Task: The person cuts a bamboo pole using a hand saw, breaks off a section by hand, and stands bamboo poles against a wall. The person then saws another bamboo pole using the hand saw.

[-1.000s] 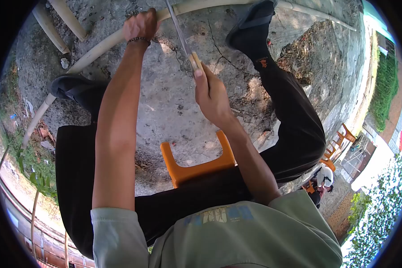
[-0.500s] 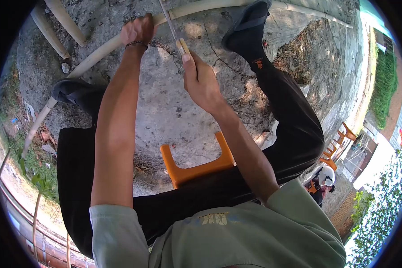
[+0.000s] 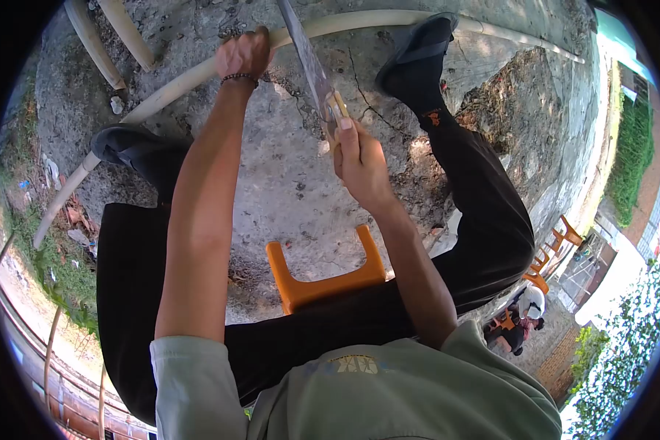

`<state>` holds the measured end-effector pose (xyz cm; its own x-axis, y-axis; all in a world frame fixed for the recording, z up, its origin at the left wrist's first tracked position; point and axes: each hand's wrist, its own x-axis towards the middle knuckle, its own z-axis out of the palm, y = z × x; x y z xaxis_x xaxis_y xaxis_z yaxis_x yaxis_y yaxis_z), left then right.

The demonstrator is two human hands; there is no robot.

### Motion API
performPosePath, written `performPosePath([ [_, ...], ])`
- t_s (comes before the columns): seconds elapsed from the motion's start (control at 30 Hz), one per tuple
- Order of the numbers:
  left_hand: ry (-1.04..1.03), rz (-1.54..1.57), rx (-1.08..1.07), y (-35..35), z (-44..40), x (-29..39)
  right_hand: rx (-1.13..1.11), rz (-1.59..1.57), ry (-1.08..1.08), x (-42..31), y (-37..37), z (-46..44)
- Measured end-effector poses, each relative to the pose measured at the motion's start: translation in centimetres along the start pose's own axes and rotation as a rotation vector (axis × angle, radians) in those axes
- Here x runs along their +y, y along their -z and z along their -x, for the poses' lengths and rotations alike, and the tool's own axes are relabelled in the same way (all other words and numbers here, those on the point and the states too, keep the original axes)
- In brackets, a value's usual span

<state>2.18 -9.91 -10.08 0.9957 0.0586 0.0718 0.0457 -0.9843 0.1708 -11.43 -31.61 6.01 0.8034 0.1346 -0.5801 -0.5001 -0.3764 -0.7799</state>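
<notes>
My left hand (image 3: 243, 56) is wrapped round a long pale pole, which looks like bamboo (image 3: 176, 86), on the concrete. A dark bracelet circles that wrist. My right hand (image 3: 363, 163) grips the yellowish handle of a handsaw (image 3: 309, 66), its thumb along the top. The saw's grey blade crosses the pole just right of my left hand; its far end leaves the frame at the top. Whether the teeth touch the pole, I cannot tell. My two shoes, a left shoe (image 3: 128, 145) and a right shoe (image 3: 418, 55), rest at the pole on either side.
An orange plastic stool (image 3: 330, 290) is beneath me. Two cut pole pieces (image 3: 128, 33) lie at the upper left. Cracked concrete (image 3: 286, 191) spreads between my legs, with dry leaves (image 3: 502, 88) to the right. Another person (image 3: 517, 323) and more orange stools (image 3: 565, 235) are at the far right.
My right hand has drawn the handsaw back toward me and slightly right, and the blade now shows its broad side. My left hand keeps its hold on the pole.
</notes>
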Motion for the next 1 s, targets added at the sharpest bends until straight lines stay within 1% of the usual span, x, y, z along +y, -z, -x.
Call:
performPosePath([
  [0.03,0.015,-0.004,-0.046,0.1,0.8,0.0,-0.03,0.0,-0.069,0.8,0.8,2.8],
  [0.07,0.0,0.011,0.021,-0.5,1.0,-0.3,-0.063,0.013,-0.118,1.4,2.0,5.1],
  [0.13,0.016,0.013,0.023,-0.9,0.7,-0.2,-0.057,0.072,-0.156,3.0,3.0,10.8],
  [0.23,0.0,-0.012,-0.006,-0.5,1.2,-0.2,-0.081,0.111,-0.184,2.4,1.8,11.6],
  [0.27,-0.028,0.012,0.01,-0.8,1.2,-0.5,-0.092,0.178,-0.114,2.4,1.0,10.0],
  [0.33,-0.058,0.021,0.031,-1.0,1.0,-0.9,-0.015,0.256,0.003,3.2,-1.2,5.8],
  [0.37,-0.058,0.011,0.047,-0.7,0.4,-1.0,-0.014,0.252,0.021,1.9,-0.8,3.4],
  [0.4,-0.035,0.007,0.048,-0.5,0.2,-0.9,-0.035,0.162,-0.012,-0.1,-0.1,1.4],
  [0.43,-0.024,0.012,0.026,-0.5,1.1,-0.4,-0.049,0.066,-0.071,-1.0,0.5,1.2],
  [0.47,-0.04,0.016,0.018,-0.5,1.7,0.1,-0.068,0.137,-0.037,-0.4,1.2,1.5],
  [0.5,-0.039,0.009,0.034,-0.4,1.2,0.0,-0.068,0.143,-0.016,0.1,1.7,2.8],
  [0.57,-0.005,-0.008,0.031,-0.8,1.1,-0.8,-0.025,0.074,-0.131,1.8,1.9,8.1],
  [0.63,-0.054,-0.05,0.103,-1.6,1.4,-0.9,-0.043,0.027,-0.16,2.2,2.2,9.6],
  [0.67,-0.07,-0.046,0.077,-1.5,1.3,-1.0,-0.034,-0.019,-0.164,2.2,2.3,10.4],
  [0.7,-0.087,-0.033,0.069,-0.7,1.2,-0.3,-0.033,-0.027,-0.148,1.6,2.0,9.0],
  [0.73,-0.015,0.032,-0.026,0.5,1.2,0.2,-0.041,-0.031,-0.122,1.1,1.5,5.8],
  [0.77,0.062,0.091,-0.121,1.4,1.3,0.4,-0.036,-0.052,-0.028,1.2,0.5,1.9],
  [0.8,-0.032,-0.061,0.016,-1.1,0.8,-0.7,-0.036,-0.073,0.073,1.0,-0.5,-1.0],
  [0.9,-0.048,-0.022,0.055,-0.9,1.1,-0.7,0.014,0.03,0.133,0.8,-1.1,-1.3],
  [0.93,-0.041,-0.01,0.048,-1.1,1.5,-0.3,-0.031,0.034,-0.014,0.7,0.0,0.8],
  [0.97,-0.007,-0.031,-0.02,-0.7,0.9,-0.2,-0.036,0.047,-0.004,0.9,0.4,3.1],
  [1.0,0.037,-0.052,-0.095,-0.5,0.6,-0.3,-0.028,0.055,-0.041,1.8,0.7,5.7],
])
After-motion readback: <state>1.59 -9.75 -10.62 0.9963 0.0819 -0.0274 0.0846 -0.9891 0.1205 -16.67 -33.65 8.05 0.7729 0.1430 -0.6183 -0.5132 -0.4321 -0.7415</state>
